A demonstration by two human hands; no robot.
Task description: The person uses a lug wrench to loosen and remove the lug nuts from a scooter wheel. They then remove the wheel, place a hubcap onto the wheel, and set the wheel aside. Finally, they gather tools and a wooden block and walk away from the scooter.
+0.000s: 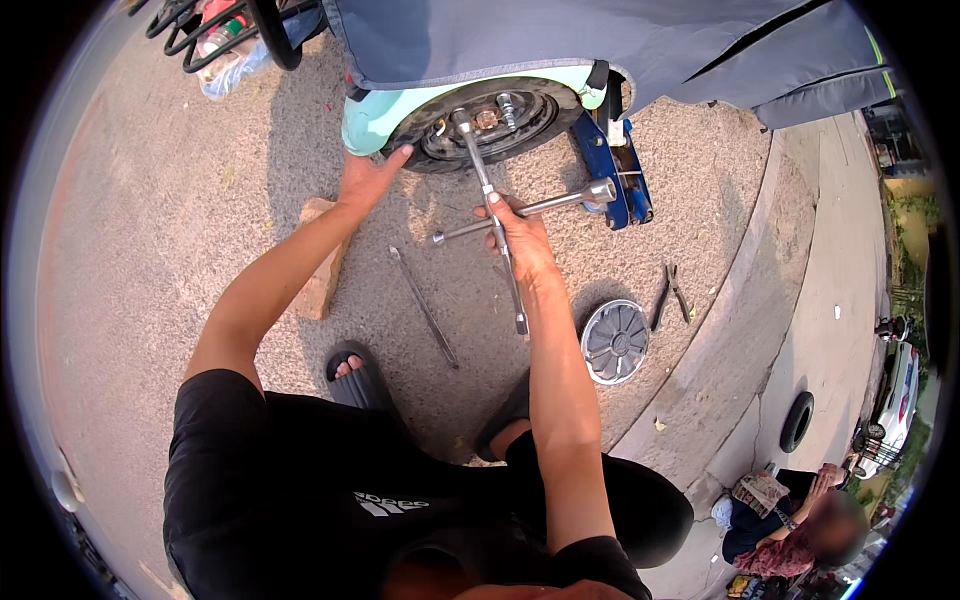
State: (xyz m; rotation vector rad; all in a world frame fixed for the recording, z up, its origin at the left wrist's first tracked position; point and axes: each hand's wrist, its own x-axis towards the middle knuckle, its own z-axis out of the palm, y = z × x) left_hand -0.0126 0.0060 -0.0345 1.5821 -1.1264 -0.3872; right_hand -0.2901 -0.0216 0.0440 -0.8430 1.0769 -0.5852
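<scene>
A four-way lug wrench (508, 240) with silver arms is in my right hand (522, 238), which is closed round it near the crossing. One socket end meets the face of the wheel (420, 152), close to its rusty hub (486, 120). Beside the hub a silver cylindrical piece (507, 110) sticks out. My left hand (370, 183) grips the wheel at its left side, below the mint-green fender (368, 120). Its thumb lies along the tire's edge, while the other fingers are mostly hidden behind.
A blue floor jack (612, 175) stands right of the wheel. On the ground are a brick (318, 275), a thin metal bar (424, 308), a round silver wheel cover (614, 342) and pliers (671, 296). Grey fabric (500, 40) hangs above. A person (780, 525) sits at lower right, near a loose tire (797, 421).
</scene>
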